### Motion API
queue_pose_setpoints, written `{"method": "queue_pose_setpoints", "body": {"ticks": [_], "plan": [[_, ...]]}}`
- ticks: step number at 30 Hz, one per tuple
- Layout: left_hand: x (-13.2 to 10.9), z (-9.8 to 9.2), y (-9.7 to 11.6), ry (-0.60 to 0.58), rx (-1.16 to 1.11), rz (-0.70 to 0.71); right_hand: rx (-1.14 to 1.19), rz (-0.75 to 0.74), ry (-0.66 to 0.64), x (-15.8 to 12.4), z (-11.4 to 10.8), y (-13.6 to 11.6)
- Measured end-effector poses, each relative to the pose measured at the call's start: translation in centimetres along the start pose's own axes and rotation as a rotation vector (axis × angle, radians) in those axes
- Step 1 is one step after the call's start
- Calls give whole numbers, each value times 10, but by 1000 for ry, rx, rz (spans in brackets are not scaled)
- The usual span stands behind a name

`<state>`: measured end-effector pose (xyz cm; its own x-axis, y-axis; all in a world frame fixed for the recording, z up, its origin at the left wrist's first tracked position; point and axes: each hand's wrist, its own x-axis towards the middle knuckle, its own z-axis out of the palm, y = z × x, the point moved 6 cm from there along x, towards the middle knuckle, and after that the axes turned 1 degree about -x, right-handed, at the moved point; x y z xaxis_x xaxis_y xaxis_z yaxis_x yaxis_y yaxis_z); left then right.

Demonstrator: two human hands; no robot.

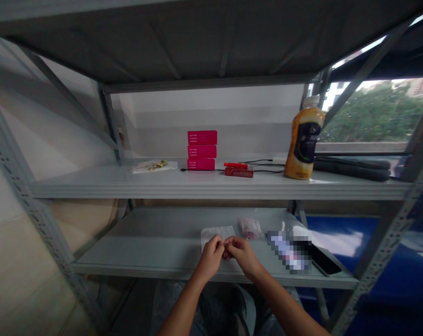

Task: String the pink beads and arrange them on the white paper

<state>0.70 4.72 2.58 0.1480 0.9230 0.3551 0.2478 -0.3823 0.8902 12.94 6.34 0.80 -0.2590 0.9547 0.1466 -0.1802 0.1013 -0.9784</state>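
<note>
My left hand (211, 255) and my right hand (242, 255) meet low over the front of the lower shelf (141, 238), fingertips pinched close together. What the fingertips hold is too small and hidden to make out. Small dark-pink bits (227, 255) show just under the fingers, between the hands. Behind my left hand lies a whitish, see-through sheet or flat bag (208, 233), partly covered by the hand. A clear plastic bag (250, 227) with small reddish pieces in it rests just beyond my right hand.
A phone (323, 259) and a blurred-out item (288, 252) lie on the right. On the upper shelf (155, 186) stand stacked pink boxes (201, 151), a small red box (239, 172), cables and a yellow bottle (304, 140). Metal posts flank both shelves.
</note>
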Motion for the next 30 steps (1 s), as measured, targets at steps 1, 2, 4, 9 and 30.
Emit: {"method": "queue_pose_setpoints", "body": {"ticks": [1, 2, 4, 9, 30], "plan": [[0, 0, -2, 7, -2, -3, 6, 4, 18, 0, 0, 3], [0, 1, -4, 12, -5, -8, 13, 8, 33, 0, 0, 5], [-1, 2, -9, 22, -7, -21, 24, 7, 56, 0, 1, 9], [-2, 3, -15, 54, 5, -60, 34, 0, 102, -1, 6, 13], [-5, -14, 14, 102, 43, 130, -144, -167, -19, 6, 0, -14]]}}
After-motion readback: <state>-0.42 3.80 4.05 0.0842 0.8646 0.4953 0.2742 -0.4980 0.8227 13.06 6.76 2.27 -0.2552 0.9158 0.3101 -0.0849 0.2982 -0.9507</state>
